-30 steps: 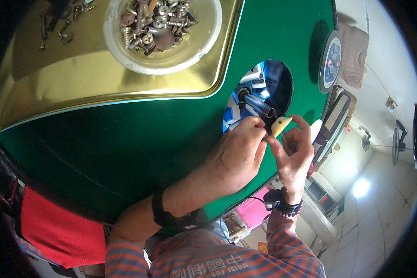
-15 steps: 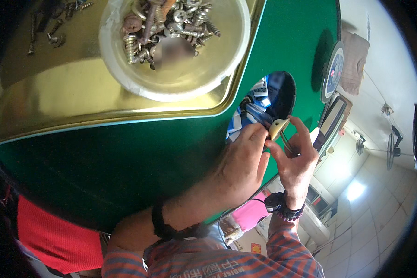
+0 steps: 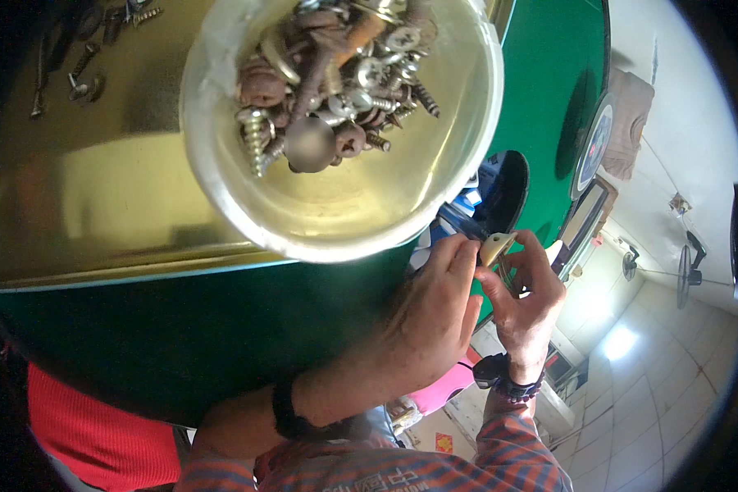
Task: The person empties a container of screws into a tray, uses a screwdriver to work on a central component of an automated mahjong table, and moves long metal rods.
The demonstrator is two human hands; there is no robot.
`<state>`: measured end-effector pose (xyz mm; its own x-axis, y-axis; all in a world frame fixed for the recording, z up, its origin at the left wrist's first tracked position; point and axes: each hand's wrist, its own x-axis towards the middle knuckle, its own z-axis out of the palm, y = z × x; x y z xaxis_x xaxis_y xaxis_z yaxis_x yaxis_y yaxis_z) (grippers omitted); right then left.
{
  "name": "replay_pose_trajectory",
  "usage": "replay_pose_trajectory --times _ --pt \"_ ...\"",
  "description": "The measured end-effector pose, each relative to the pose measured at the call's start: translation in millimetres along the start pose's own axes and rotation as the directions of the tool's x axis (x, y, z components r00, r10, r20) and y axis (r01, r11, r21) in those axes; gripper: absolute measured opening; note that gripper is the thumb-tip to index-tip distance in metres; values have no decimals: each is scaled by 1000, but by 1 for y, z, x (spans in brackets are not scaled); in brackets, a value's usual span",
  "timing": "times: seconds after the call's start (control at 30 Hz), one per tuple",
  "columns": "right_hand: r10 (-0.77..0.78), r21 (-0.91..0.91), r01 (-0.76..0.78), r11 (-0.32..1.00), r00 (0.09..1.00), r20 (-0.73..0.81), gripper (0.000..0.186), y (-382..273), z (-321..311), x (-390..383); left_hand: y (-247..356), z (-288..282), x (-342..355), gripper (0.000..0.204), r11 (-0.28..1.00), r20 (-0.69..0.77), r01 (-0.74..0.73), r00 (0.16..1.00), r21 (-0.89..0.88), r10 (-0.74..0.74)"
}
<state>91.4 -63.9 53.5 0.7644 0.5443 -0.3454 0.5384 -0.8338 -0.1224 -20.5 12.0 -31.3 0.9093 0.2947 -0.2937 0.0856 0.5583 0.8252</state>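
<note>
My left hand [image 3: 435, 295] and my right hand [image 3: 529, 299] meet over the green tabletop. Between them is a small cream-coloured curved piece [image 3: 496, 246] with a round hole and thin metal prongs or rods at its underside. My right thumb and index finger pinch it from the right. The fingers of my left hand are closed against its left side, and what else they hold is hidden. Up and to the left stands a translucent round tub [image 3: 459, 123] with screws [image 3: 377, 74], some rusty, inside.
The tub sits on a gold metal tray [image 3: 98, 189] with loose screws [image 3: 80, 86] at its far left. Beyond my hands, a dark oval opening [image 3: 504, 189] in the green table [image 3: 541, 98] holds blue and white packets. A round disc [image 3: 594, 135] stands at the table's right edge.
The tub and tray appear larger and lower in the picture, as the view has come closer. Both hands keep their hold on the cream piece, with little movement.
</note>
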Motion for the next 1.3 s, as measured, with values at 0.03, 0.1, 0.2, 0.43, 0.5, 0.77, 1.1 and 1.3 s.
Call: replay_pose_trajectory --times 0.03,0.1,0.2,0.43,0.5,0.77,1.1,1.3 --pt "-8 -8 8 1000 999 36 63 0 -1 2 0 0 0 55 1000 -2 -2 1000 -1 2" --pt "4 -6 -4 1000 999 45 63 -2 -3 2 1 1 -1 56 1000 -15 4 1000 -18 -5" --pt "-1 -14 2 1000 998 60 64 -1 -4 3 0 2 -1 57 999 -6 19 1000 -45 -19" --pt "-166 -131 181 975 979 117 67 2 -9 10 -3 4 -2 56 997 -45 -35 998 71 38" --pt "-211 -159 231 960 968 135 67 2 -11 12 -2 2 -2 57 996 -30 -48 998 75 51" --pt "-103 -98 125 987 974 203 48 -12 -11 18 -3 7 -3 58 997 -52 -43 998 61 46" --pt "-48 -125 71 990 983 177 45 -17 -6 15 -4 5 -3 56 999 -70 -27 997 20 28" --pt "-82 -173 120 978 974 212 51 -18 -10 16 -2 2 -3 56 998 -61 -57 996 21 59"
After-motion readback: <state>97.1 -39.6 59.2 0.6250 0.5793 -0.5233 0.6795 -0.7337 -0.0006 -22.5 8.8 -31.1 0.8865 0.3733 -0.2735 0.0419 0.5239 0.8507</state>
